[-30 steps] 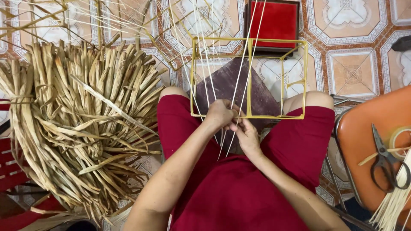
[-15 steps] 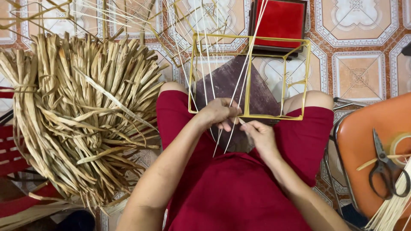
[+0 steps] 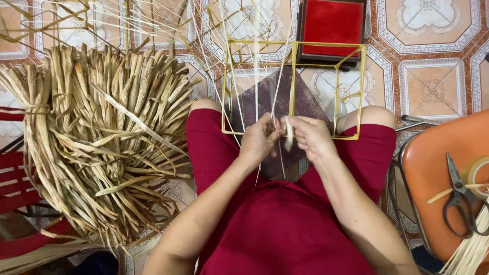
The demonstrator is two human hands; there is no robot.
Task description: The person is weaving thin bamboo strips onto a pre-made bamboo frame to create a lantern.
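Both hands (image 3: 288,137) now pinch pale strands (image 3: 289,135) together at frame (image 3: 293,86).

Under you: tiled floor (image 3: 433,76), orange-and-cream patterned squares w/ white borders. Top centre, a dark box w/ red top (image 3: 332,25) sits on the tiles. Rt edge: orange chair seat (image 3: 433,173) on a metal frame. Lt edge: red slatted furniture (image 3: 15,183), partly hidden. Light even, soft; no walls or windows in view.

Glossy yellow metal frame (image 3: 293,86), dry matt straw bundle (image 3: 102,147), glossy tiled floor (image 3: 433,66).
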